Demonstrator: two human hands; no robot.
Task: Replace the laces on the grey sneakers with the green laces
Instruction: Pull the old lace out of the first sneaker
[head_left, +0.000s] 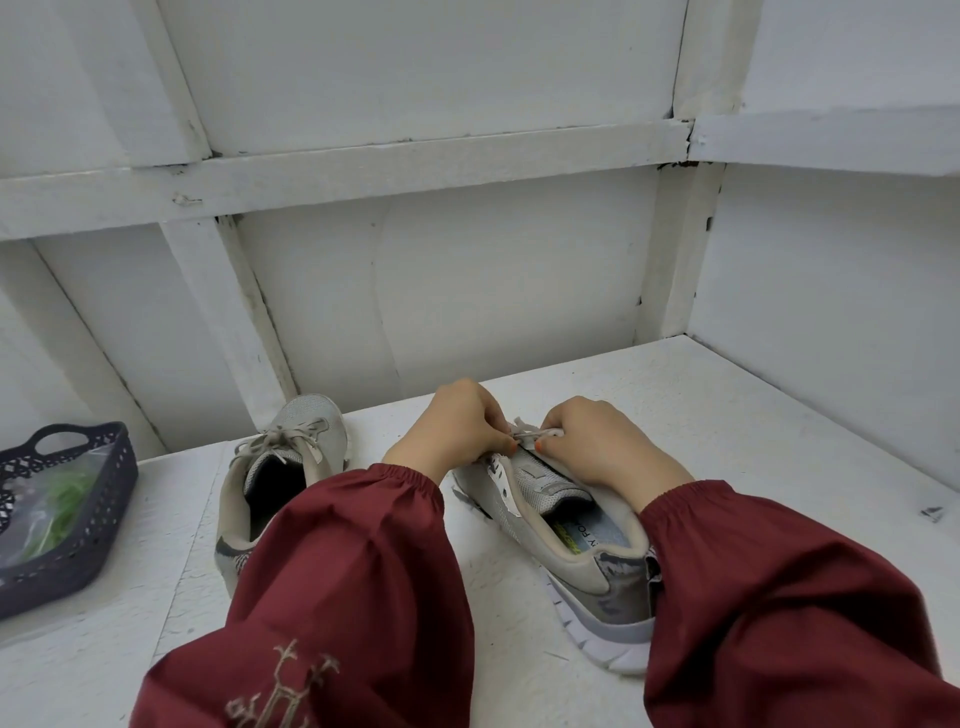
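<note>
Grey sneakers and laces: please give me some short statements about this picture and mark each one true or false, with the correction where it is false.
1. Both hands work at the lace of the right sneaker. True: the left hand and the right hand pinch the pale lace near its top eyelets.
2. The left sneaker already has a green lace. False: it has a pale lace, tied.
3. The green laces lie in a dark basket at the left. True; they seem to be in a clear bag.
4. The basket stands between the two sneakers. False: it stands left of both.
5. The sneakers stand on a white surface. True.
</note>
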